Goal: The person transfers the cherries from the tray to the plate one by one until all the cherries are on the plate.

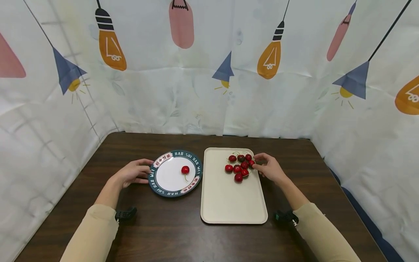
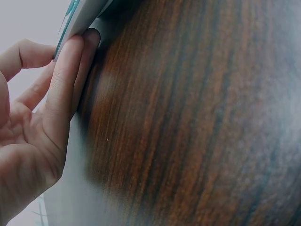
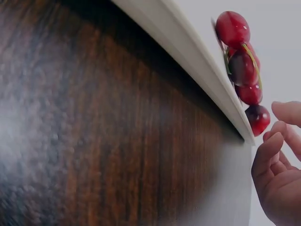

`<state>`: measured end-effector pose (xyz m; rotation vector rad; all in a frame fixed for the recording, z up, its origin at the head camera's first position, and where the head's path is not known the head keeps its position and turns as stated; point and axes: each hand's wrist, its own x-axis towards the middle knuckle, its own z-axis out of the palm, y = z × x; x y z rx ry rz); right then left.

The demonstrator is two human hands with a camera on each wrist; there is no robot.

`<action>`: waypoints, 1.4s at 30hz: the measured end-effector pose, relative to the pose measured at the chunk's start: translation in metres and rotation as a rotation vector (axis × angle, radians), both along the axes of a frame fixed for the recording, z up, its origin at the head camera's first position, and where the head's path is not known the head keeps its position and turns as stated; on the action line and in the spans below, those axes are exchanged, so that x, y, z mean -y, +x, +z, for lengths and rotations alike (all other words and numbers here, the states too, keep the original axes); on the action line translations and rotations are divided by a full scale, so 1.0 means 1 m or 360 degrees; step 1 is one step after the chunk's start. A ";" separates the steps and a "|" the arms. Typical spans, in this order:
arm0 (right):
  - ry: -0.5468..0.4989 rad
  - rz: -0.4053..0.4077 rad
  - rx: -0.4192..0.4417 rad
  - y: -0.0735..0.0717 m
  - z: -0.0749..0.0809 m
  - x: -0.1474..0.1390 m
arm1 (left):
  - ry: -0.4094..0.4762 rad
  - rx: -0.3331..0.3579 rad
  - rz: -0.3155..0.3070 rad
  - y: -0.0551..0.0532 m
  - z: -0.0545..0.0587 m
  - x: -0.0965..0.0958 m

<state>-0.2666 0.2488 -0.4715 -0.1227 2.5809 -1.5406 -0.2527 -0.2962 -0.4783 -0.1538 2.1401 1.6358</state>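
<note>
— Why is the plate touched by the left hand?
— Its near rim is met by loosely extended fingers, presumably for steadiness; a lone cherry is carried beyond them.
— The right hand?
— Parted, apparently nothing clasped; the outermost cherry is approached across the tray's nearest edge.

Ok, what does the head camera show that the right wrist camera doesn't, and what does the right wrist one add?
Only the head view: the plate with its single cherry, the left hand at its rim, and the light-bulb prints.
Only the right wrist view: the tray side-on, from low and close.
Both: the right hand beside the tray cherries, and the dark table.
</note>
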 end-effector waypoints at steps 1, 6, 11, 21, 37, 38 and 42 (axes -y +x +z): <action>0.0008 0.0002 0.0002 0.000 0.000 0.000 | -0.0001 -0.0001 0.0002 0.000 0.000 0.000; 0.0058 -0.0005 -0.0002 0.000 -0.001 0.003 | -0.0006 -0.0008 0.0010 0.000 0.002 -0.001; 0.0126 0.0004 -0.0001 -0.001 -0.005 0.005 | -0.0011 0.0014 0.0021 0.002 0.003 -0.002; 0.0210 0.0041 -0.0056 -0.001 -0.004 0.007 | -0.0013 0.0022 0.0038 0.002 0.001 -0.002; 0.0212 0.0048 -0.0092 -0.002 0.010 0.001 | -0.0021 0.0031 0.0038 0.001 0.003 0.001; 0.0209 0.0038 -0.0101 -0.002 0.012 0.001 | -0.0019 0.0029 0.0037 0.001 0.002 0.000; 0.0180 0.0005 -0.0119 -0.002 0.020 0.000 | -0.0013 0.0031 0.0041 0.003 0.002 -0.001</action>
